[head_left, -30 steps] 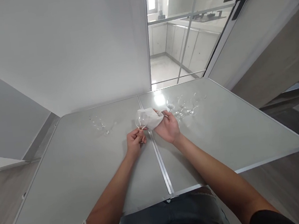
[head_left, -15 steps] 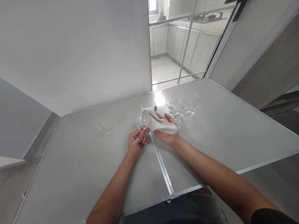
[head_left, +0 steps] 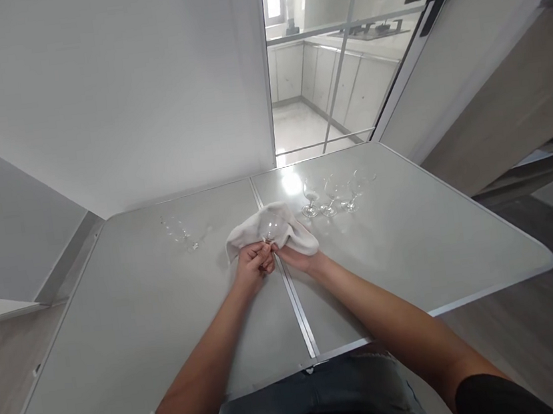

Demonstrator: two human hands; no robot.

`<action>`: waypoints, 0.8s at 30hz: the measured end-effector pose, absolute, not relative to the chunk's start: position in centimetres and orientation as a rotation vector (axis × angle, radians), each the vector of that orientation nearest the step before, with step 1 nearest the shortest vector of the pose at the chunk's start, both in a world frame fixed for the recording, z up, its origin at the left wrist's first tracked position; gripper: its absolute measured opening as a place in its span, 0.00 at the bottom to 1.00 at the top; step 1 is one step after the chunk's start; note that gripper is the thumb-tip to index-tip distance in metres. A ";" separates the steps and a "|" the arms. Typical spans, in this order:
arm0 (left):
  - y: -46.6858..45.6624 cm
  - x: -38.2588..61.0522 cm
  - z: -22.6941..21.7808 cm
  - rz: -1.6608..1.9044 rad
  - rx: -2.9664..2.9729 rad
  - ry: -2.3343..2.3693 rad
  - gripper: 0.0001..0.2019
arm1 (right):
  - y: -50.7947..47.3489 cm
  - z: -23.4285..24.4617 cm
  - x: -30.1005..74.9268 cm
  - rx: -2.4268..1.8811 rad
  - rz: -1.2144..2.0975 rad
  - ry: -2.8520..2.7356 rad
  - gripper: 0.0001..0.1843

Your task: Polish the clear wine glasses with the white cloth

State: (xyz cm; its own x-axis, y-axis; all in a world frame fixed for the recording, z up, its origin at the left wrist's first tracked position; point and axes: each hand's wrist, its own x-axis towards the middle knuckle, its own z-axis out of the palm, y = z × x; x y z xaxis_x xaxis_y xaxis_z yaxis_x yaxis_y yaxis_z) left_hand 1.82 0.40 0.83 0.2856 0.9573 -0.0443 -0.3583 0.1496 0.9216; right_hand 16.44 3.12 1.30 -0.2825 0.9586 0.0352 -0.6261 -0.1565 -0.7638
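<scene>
Over the middle seam of the table, my left hand [head_left: 254, 263] pinches the stem of a clear wine glass [head_left: 272, 223], its bowl pointing away from me. A white cloth [head_left: 244, 234] spreads behind and around the bowl. My right hand [head_left: 301, 260] is closed on the cloth at the glass's right side; most of its fingers are hidden under the fabric. The foot of the glass is hidden by my left hand.
Three clear stemmed glasses [head_left: 329, 208] stand in a row at the back right of the grey folding table [head_left: 393, 253]. More clear glassware [head_left: 192, 244], hard to make out, is at the back left. A wall and a glazed door border the far edge.
The cloth has spread leftward behind the glass bowl and over my left fingers. My right hand has moved left, closer to my left hand. The view has shifted slightly.
</scene>
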 end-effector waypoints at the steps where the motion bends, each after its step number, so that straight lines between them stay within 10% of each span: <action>1: 0.4 1.9 0.8 1.160 0.999 0.820 0.18 | 3.0 1.4 16.0 -0.569 1.703 -0.827 0.19; 14: 0.3 1.2 0.1 1.257 1.856 1.310 0.11 | 3.3 2.2 17.2 -0.883 0.259 -1.884 0.26; 24: 0.3 0.7 -1.6 1.083 2.517 1.394 0.04 | 3.8 4.4 19.0 -0.985 0.425 -1.927 0.06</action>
State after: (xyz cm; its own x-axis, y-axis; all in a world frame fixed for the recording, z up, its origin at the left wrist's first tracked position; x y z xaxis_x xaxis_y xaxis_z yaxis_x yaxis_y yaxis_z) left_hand 0.70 0.28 -1.55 0.3414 0.7654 0.5456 0.7179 -0.5870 0.3743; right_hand 18.95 3.81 4.44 -0.2749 0.7769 0.5665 0.4662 0.6230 -0.6281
